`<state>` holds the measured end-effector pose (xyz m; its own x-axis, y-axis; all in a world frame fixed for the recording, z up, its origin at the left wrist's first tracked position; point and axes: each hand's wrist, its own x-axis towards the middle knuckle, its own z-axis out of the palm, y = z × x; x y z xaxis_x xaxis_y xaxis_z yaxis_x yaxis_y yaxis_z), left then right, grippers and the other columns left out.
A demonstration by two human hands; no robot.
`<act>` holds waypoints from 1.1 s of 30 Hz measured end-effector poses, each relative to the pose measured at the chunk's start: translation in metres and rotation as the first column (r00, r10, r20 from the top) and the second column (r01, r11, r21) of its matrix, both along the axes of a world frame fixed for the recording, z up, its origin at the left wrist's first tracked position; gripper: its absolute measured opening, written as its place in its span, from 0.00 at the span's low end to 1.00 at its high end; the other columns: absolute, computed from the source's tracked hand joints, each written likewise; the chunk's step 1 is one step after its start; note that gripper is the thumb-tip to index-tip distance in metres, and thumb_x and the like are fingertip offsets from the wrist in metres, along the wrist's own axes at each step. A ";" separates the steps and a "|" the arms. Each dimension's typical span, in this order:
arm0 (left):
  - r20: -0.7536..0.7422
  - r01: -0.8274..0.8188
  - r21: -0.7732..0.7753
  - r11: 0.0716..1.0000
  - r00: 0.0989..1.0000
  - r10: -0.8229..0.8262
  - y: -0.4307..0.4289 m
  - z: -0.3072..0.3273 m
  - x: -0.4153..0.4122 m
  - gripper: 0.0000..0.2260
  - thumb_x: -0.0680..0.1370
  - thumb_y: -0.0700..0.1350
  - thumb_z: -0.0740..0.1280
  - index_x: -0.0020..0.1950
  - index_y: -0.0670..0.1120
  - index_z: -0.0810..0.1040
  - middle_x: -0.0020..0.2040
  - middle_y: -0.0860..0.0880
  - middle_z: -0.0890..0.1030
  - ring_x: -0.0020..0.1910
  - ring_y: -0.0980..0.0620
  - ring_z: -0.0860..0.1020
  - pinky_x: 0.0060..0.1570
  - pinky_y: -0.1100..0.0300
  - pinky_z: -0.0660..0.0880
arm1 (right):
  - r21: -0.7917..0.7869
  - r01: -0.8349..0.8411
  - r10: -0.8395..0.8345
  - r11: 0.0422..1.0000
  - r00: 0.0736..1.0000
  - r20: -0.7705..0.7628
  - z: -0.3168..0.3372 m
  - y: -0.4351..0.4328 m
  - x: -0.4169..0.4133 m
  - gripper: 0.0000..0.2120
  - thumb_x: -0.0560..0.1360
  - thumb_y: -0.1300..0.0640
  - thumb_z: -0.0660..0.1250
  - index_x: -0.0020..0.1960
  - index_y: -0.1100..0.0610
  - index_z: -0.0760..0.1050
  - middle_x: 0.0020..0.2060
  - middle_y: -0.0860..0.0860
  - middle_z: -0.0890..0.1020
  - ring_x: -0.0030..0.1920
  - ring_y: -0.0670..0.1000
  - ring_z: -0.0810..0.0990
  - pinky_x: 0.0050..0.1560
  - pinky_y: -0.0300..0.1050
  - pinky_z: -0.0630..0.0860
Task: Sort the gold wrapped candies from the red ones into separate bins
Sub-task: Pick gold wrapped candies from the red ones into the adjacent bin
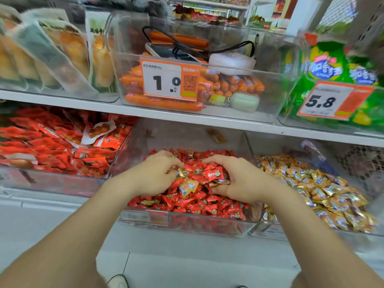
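left hand point(158, 173): fingers curled into the pile; can't tell if it holds anything
right hand point(234, 179): curled round a mixed clump point(216, 176), gold showing by my thumb
gold candies point(188, 187): strays on top of the red candies point(207, 206) in the middle bin point(187, 220); gold bin point(268, 231) just to the right
handling: light, crinkly, slick foil (probably slips), so I'd pinch a crimped wrapper end

Inside the clear middle bin point(187, 224) of red candies point(209, 206), the left hand point(158, 173) curls its fingers into the pile, the right hand point(234, 179) grips stray gold candies point(220, 181), and the gold-candy bin point(268, 230) stands just right of that bin.
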<state>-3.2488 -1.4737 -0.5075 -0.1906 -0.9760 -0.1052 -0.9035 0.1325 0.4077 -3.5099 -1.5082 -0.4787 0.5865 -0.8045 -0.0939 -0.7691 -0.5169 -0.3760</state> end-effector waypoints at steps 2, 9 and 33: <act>-0.011 -0.039 -0.100 0.994 0.999 0.038 0.007 0.006 -0.003 0.13 0.82 0.47 0.64 0.65 0.61 0.77 0.68 0.55 0.73 0.72 0.49 0.68 0.73 0.44 0.65 | -0.035 0.027 -0.028 0.999 1.000 -0.007 -0.003 0.001 -0.005 0.33 0.74 0.42 0.77 0.74 0.33 0.66 0.58 0.41 0.80 0.57 0.50 0.77 0.61 0.50 0.72; -0.075 0.108 -0.079 0.991 0.991 -0.114 0.019 0.014 -0.023 0.21 0.71 0.69 0.74 0.57 0.58 0.80 0.49 0.60 0.78 0.49 0.59 0.77 0.50 0.60 0.75 | -0.119 -0.012 0.021 0.993 0.997 0.079 -0.009 -0.004 -0.009 0.18 0.75 0.44 0.76 0.64 0.37 0.78 0.56 0.35 0.81 0.60 0.46 0.77 0.64 0.48 0.74; -0.226 0.028 -0.178 0.984 0.972 -0.069 0.021 0.024 -0.017 0.05 0.76 0.45 0.77 0.45 0.56 0.88 0.55 0.62 0.84 0.56 0.74 0.75 0.60 0.67 0.71 | 0.248 0.156 -0.274 0.956 0.770 0.576 0.026 0.009 -0.018 0.07 0.77 0.69 0.60 0.40 0.65 0.67 0.33 0.69 0.78 0.30 0.59 0.84 0.29 0.47 0.75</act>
